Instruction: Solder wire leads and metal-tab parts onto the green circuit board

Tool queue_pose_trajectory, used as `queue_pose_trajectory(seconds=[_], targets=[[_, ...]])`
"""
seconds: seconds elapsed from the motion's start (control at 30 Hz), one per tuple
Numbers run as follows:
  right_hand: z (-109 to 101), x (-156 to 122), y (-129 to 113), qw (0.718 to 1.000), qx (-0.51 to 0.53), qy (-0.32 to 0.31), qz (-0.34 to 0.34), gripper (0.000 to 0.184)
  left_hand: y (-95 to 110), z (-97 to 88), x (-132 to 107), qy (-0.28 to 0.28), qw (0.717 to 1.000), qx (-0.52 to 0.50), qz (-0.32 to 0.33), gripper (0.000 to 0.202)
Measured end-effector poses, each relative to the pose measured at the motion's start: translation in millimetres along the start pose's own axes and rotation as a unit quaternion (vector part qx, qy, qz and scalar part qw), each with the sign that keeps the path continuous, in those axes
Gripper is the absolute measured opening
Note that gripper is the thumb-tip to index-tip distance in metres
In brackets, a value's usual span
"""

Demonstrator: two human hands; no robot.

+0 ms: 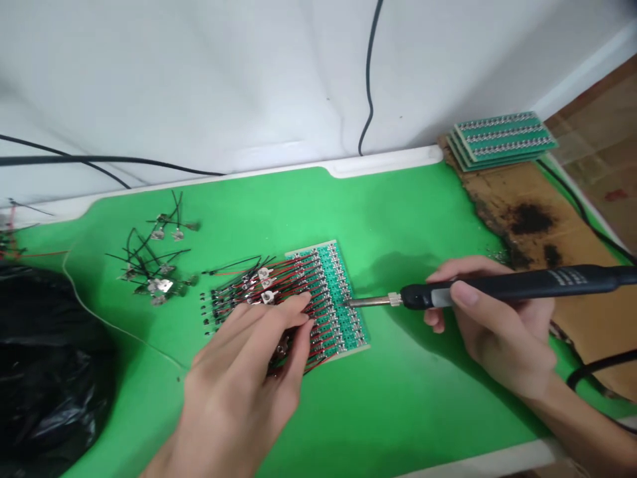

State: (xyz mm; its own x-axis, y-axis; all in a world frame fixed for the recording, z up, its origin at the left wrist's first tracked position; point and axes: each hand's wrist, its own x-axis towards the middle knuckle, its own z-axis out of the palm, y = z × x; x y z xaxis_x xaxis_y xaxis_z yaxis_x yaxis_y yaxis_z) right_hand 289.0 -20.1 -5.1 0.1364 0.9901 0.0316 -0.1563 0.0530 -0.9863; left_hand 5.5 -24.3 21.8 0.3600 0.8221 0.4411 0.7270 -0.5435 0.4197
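Take the green mat (398,219) as your reference. On its left part you have a loose heap of small wired parts (154,265) with black leads. At its left edge sits a crumpled black plastic bag (44,372). At its far right corner lies a stack of green circuit boards (502,136), next to a scorched brown board (572,212) covering the mat's right side. Behind the mat, a black cable (369,79) hangs down the white wall (199,79).
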Motion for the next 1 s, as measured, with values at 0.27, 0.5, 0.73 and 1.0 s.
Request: queue_pose_trajectory(seconds=[0.27, 0.5, 0.73, 1.0], targets=[[2, 6, -1, 0.999, 0.012, 0.034, 0.016, 0.016, -5, -2.6, 4, 0.003, 0.999, -0.031, 0.014, 0.023], [3, 7, -5, 0.996, 0.02, 0.072, 0.047, 0.014, -82, -75.6, 27, 0.042, 0.991, 0.1, -0.082, 0.014], [2, 7, -4, 0.997, 0.029, 0.056, 0.047, 0.013, -138, -82.5, 24, -0.152, 0.984, 0.073, -0.055, 0.024], [4, 3, -8, 0.998, 0.046, 0.044, 0.024, 0.014, -130, -76.8, 32, -0.142, 0.985, 0.081, -0.063, 0.026]])
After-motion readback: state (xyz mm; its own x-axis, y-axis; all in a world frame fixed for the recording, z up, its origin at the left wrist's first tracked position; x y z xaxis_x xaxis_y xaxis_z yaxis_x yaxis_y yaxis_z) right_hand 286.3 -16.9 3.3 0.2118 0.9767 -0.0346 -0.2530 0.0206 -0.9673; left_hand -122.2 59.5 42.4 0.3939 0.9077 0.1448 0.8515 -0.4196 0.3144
